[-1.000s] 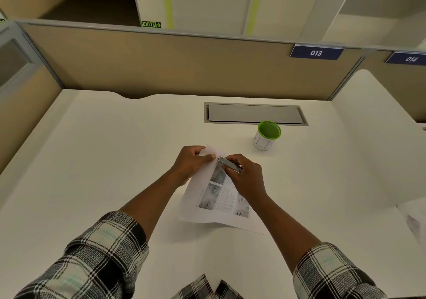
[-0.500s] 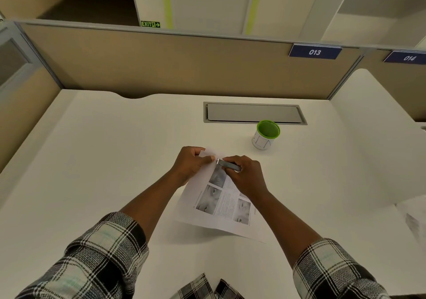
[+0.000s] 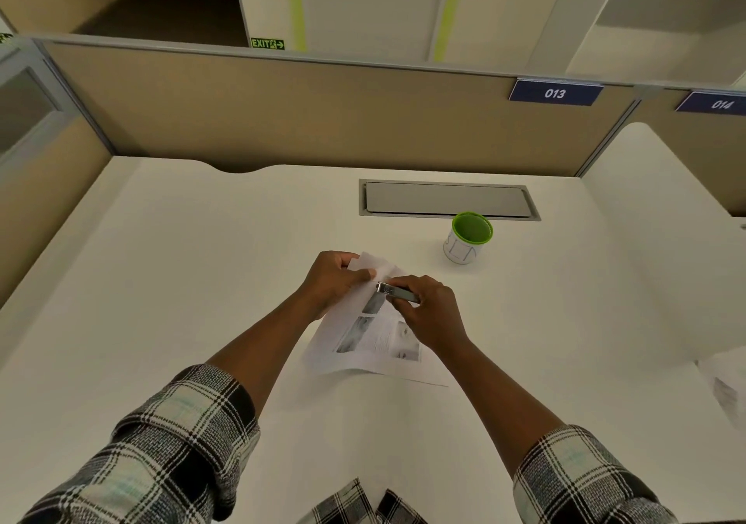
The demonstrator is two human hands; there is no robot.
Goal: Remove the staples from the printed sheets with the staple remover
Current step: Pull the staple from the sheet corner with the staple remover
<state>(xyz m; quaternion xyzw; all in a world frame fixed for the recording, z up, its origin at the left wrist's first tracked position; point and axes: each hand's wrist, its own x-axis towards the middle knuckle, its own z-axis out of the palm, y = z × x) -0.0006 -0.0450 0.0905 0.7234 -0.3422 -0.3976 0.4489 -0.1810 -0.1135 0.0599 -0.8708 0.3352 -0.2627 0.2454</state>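
Right of centre on the white desk (image 3: 169,281) stands a green-rimmed cup (image 3: 468,238), clear of the work. At centre, the left hand (image 3: 333,279) pinches the printed sheets (image 3: 375,337)' top corner; the right hand (image 3: 428,309) grasps the metal staple remover (image 3: 393,291), its long axis near-horizontal, tip pointing left at that corner.

hands: 2 | staple remover (image 3: 397,293): 1 | printed sheets (image 3: 375,337): 1 stack | green-rimmed cup (image 3: 468,237): 1 | number plates: 2
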